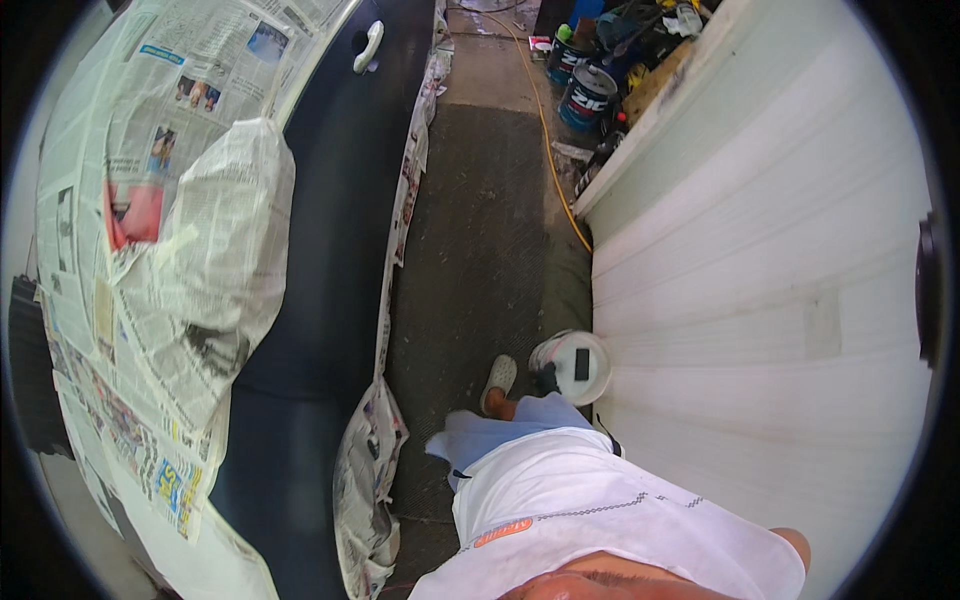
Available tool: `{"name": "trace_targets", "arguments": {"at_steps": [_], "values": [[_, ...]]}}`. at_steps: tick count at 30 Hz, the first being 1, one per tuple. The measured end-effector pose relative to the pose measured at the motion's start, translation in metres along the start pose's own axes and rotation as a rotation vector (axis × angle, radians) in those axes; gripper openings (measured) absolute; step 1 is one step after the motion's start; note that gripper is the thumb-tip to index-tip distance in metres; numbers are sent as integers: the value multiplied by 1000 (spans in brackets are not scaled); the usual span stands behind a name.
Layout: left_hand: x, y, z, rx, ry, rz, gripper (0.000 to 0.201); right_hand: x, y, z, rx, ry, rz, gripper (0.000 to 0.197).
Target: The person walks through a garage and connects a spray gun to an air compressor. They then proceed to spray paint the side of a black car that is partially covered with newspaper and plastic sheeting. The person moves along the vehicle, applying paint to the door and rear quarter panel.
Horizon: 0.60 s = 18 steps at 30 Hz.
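- We find the dark car side at the left of the walkway, a smooth, near-black painted surface running from the top of the view to the bottom.
- On its upper part we see a pale door handle.
- Our left hand and right hand are both outside the view, so we cannot tell whether either is open, closed or gripping something.
- Left of the dark surface we have newspaper sheets spread over the rest of the vehicle, with one bulging newspaper wrap standing out beside the bare paint.
- Along the opposite edge we see a newspaper strip, which widens into a crumpled bundle near the bottom.
- Next to that lies the dark floor, where we see our light clog below blue shorts and a white shirt.
- Just beside the clog we have a white bucket with a black rectangle on or in it; a dark shape at its left side is too unclear for us to name.
- Farther right we meet a white wall.
- Toward the top, a yellow-orange cord runs along the floor, left of two dark-blue pails near assorted clutter.
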<state>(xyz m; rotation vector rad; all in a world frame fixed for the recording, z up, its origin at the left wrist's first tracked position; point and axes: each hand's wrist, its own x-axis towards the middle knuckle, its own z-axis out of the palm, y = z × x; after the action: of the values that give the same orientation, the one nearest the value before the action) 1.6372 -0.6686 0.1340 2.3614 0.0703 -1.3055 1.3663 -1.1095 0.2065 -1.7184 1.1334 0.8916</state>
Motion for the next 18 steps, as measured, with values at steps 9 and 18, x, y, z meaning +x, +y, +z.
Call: {"name": "trace_targets", "arguments": {"at_steps": [9, 18], "values": [[17, 124, 6, -146, 0, -136, 50, 64, -76, -218, -488, -222, -184, 57], [82, 238, -66, -105, 4, -234, 52, 144, -348, -424, -581, 101, -353, 58]]}}
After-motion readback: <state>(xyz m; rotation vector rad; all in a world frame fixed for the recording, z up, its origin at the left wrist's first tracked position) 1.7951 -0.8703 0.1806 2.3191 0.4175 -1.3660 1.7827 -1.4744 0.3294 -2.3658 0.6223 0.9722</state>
